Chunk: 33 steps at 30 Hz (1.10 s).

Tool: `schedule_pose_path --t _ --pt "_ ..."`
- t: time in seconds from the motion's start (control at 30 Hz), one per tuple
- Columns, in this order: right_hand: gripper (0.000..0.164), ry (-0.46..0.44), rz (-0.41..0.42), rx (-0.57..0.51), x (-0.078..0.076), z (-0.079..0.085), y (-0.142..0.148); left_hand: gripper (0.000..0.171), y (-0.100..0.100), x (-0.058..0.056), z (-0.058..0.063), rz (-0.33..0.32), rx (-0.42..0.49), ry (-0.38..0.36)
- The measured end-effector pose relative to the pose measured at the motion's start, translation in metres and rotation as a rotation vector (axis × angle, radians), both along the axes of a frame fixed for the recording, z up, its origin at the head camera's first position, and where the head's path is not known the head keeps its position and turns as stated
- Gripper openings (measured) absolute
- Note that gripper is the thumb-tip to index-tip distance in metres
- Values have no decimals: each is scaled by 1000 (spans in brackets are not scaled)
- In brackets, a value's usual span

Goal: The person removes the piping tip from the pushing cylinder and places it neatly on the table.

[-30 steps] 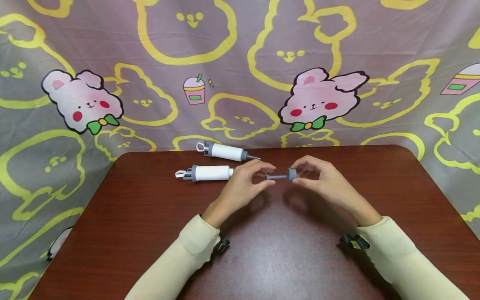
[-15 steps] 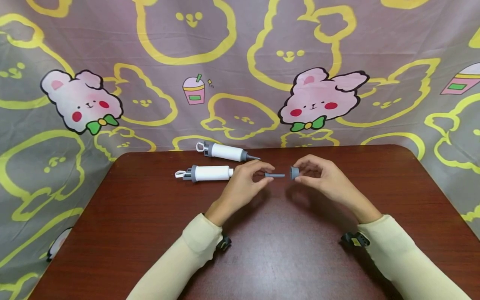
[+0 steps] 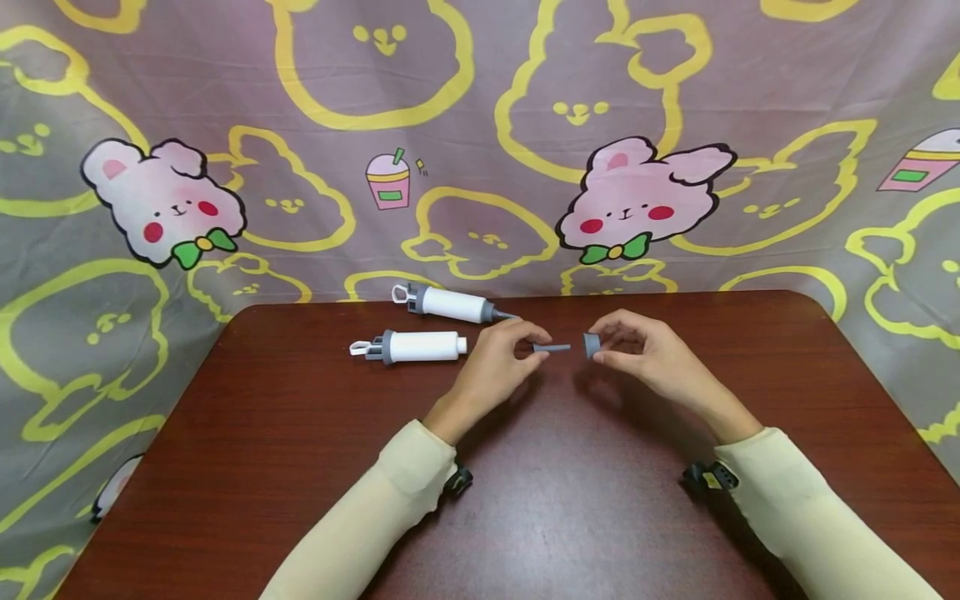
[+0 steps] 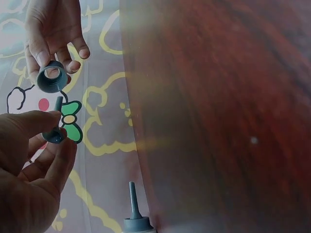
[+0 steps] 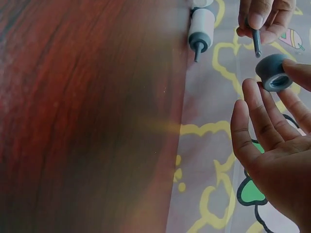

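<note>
Slender grey flared nozzle [image 3: 557, 347] is pinched near its wide end by the left hand [image 3: 492, 362]; I see its tip facing a hollow grey ring [image 3: 592, 345] pinched by the right hand [image 3: 651, 354], open gap between, far edge of the reddish-brown table [image 3: 570, 517] beyond.

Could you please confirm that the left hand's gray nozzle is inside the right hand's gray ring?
No, it is outside: the head view shows a gap between the gray nozzle in the left hand and the gray ring in the right hand.
</note>
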State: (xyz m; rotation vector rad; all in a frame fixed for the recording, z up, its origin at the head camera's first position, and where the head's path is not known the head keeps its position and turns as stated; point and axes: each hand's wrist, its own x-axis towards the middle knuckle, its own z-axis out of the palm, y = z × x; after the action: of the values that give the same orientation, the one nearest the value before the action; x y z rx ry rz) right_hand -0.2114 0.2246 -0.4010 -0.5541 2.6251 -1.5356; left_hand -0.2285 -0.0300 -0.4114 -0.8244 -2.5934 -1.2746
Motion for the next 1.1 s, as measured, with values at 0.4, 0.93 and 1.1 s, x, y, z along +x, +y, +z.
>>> schedule_pose_path --t 0.4,0.93,1.1 --pt "27 -6 -21 39 -8 -5 2 10 8 -9 -5 45 -86 -46" --pt "29 -5 -55 103 -19 -9 4 11 18 -20 -9 87 -180 -89" --pt "31 -4 -58 116 -23 -10 3 10 26 -24 -10 114 -221 -141"
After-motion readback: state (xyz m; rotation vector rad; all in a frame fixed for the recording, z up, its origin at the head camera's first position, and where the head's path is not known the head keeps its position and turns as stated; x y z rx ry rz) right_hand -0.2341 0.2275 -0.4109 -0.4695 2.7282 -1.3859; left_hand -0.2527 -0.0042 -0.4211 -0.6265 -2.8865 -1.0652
